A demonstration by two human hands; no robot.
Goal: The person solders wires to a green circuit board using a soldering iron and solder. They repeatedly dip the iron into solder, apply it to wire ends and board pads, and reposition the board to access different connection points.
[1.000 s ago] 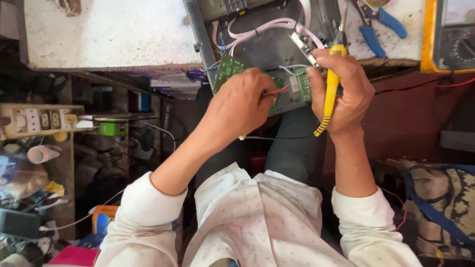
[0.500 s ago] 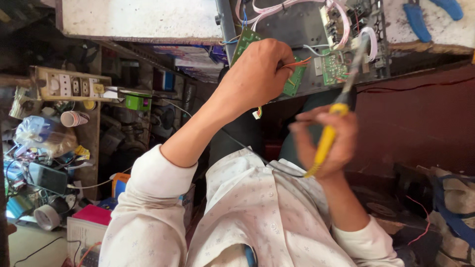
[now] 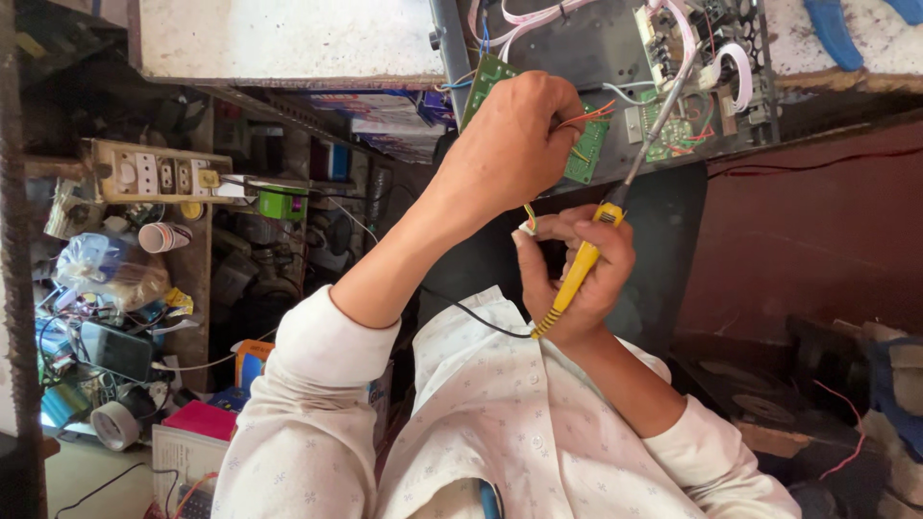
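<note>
A cluttered repair shop fills the view: a pale, worn workbench (image 3: 288, 38) runs along the top, and shelves at 9 o'clock carry a switch-and-socket board (image 3: 159, 173), a small green box (image 3: 282, 204), a bagged bundle (image 3: 111, 269) and a roll of tape (image 3: 117, 425). At 12 o'clock an opened grey metal chassis (image 3: 586, 43) hangs over the bench edge, strung with pink ribbon cables (image 3: 740, 82). The left hand (image 3: 510, 144) is closed over a green circuit board (image 3: 586, 154) at the chassis's lower edge, fingers curled tight with thin orange wires poking out at its 3 o'clock side. The right hand (image 3: 577, 274) sits just below, at 5 o'clock from the left, wrapped firmly around the yellow handle of a soldering iron (image 3: 582, 269). The iron's metal shaft runs out of the fist toward 1 o'clock, its tip reaching a second small green board (image 3: 673, 135) inside the chassis, while its black cord trails from the fist toward 8 o'clock across the white shirt (image 3: 500, 423).
</note>
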